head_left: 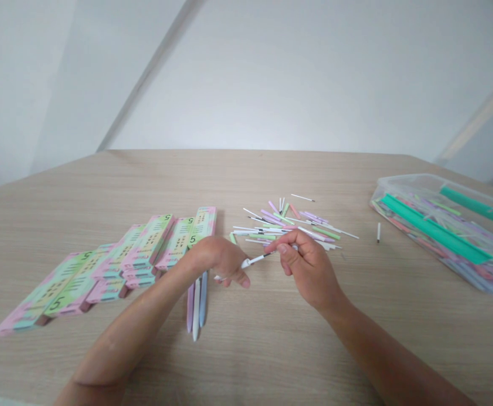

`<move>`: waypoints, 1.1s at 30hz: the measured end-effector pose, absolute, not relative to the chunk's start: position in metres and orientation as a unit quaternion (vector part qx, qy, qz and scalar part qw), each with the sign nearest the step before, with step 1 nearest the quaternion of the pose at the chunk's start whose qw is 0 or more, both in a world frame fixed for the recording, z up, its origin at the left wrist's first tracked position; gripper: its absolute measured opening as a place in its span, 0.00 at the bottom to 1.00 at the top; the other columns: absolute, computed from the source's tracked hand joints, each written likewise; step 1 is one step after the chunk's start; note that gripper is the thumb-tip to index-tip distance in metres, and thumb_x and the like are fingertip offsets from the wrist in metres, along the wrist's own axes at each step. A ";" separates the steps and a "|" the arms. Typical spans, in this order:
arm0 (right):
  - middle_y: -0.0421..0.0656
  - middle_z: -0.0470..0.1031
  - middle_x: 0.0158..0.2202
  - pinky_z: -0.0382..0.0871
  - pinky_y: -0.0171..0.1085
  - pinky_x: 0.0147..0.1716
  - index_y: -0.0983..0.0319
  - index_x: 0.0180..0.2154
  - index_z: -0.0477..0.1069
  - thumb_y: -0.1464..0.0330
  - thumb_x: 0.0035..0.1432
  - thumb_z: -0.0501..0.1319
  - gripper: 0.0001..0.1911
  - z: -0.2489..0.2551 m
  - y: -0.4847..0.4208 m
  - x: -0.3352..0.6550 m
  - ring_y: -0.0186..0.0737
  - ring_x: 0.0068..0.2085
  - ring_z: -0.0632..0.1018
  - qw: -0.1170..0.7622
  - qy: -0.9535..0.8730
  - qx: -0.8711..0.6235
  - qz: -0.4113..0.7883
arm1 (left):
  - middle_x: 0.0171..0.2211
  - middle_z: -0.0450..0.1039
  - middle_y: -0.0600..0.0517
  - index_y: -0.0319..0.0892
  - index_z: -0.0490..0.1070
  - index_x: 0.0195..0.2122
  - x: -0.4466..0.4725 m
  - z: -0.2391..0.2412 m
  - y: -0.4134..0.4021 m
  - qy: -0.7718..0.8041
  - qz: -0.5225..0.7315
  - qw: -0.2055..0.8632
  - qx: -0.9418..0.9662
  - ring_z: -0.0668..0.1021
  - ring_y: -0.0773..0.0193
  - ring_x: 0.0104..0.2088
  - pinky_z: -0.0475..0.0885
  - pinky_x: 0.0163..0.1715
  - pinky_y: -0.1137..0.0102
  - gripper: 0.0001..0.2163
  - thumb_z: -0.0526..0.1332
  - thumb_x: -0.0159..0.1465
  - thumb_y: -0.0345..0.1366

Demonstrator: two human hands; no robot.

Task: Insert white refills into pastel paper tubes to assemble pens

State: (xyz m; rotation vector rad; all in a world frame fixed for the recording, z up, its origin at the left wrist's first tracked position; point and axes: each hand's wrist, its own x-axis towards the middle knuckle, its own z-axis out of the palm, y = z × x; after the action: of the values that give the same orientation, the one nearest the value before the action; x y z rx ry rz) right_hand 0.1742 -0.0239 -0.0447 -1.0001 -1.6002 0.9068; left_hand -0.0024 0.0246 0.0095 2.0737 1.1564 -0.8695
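My left hand [225, 260] is closed around a white pen barrel [245, 263], whose lower part is hidden by the fingers. From the barrel's upper end a thin white-and-black pen refill [260, 257] sticks out toward the right. My right hand [308, 262] pinches the far end of this refill between thumb and fingers. Just below my left hand lie a purple pen [190, 307], a white pen [196, 310] and a blue pen [203, 299], side by side. Behind my right hand spreads a loose pile of pen refills and coloured pen parts [286, 221].
Several pink-and-green boxes [149, 242] marked "5" lie in overlapping rows on the left. A clear plastic bin [403, 183] with green strips and many pen parts stands at the right. One short refill [378, 232] lies apart near it. A white wall rises behind the table.
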 end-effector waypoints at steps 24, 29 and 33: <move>0.41 0.73 0.35 0.63 0.33 0.32 0.59 0.45 0.63 0.66 0.58 0.57 0.12 -0.058 -0.030 0.166 0.35 0.33 0.72 0.479 -0.712 -0.369 0.356 | 0.37 0.78 0.41 0.36 0.72 0.45 -0.001 0.016 0.019 0.444 -0.335 0.299 0.775 0.77 0.59 0.31 0.66 0.25 0.72 0.17 0.56 0.62 0.43; 0.38 0.70 0.30 0.61 0.34 0.28 0.58 0.48 0.59 0.68 0.58 0.55 0.16 -0.060 -0.024 0.170 0.33 0.26 0.67 0.541 -0.665 -0.352 0.376 | 0.34 0.78 0.43 0.37 0.72 0.46 -0.003 0.016 0.019 0.439 -0.329 0.285 0.786 0.76 0.61 0.29 0.65 0.24 0.73 0.17 0.56 0.62 0.43; 0.36 0.67 0.27 0.59 0.33 0.25 0.59 0.41 0.60 0.76 0.48 0.52 0.16 -0.068 -0.003 0.178 0.32 0.25 0.65 0.587 -0.550 -0.318 0.502 | 0.33 0.78 0.43 0.37 0.76 0.37 -0.005 0.013 0.022 0.433 -0.332 0.277 0.791 0.76 0.61 0.28 0.65 0.24 0.72 0.16 0.57 0.61 0.45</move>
State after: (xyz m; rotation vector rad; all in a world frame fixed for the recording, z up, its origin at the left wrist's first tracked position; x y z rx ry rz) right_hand 0.1781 -0.0030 -0.0676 -0.7407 -1.2806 1.1695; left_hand -0.0049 0.0220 0.0132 2.1235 1.1629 -0.8907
